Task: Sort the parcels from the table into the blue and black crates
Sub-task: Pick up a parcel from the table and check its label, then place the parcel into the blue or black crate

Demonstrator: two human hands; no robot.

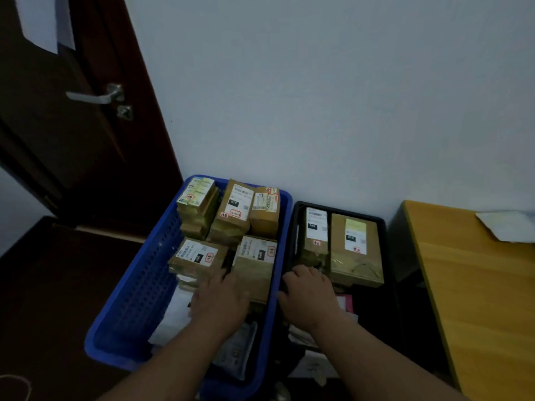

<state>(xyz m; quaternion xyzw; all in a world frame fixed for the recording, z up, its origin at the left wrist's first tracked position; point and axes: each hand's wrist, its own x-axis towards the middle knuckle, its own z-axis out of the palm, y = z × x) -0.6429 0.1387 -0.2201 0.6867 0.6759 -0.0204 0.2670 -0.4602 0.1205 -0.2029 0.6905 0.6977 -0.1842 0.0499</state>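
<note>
Left hand [220,302]: fingers straight, laid flat on the boxes [254,264] inside the blue crate [139,287].
Right hand [309,296]: fingers curled down in the black crate [295,227]; a grasp cannot be told.
Beyond right hand: two labelled boxes [356,250].
Right of right hand: wooden table [477,285], flat parcel [509,225] on it.

Stacked boxes [231,215] crowd the blue crate's [139,287] far half; near-left corner lies low with flat packets [173,316]

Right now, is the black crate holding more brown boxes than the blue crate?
No: the black crate shows two brown boxes, the blue crate at least five.
</note>
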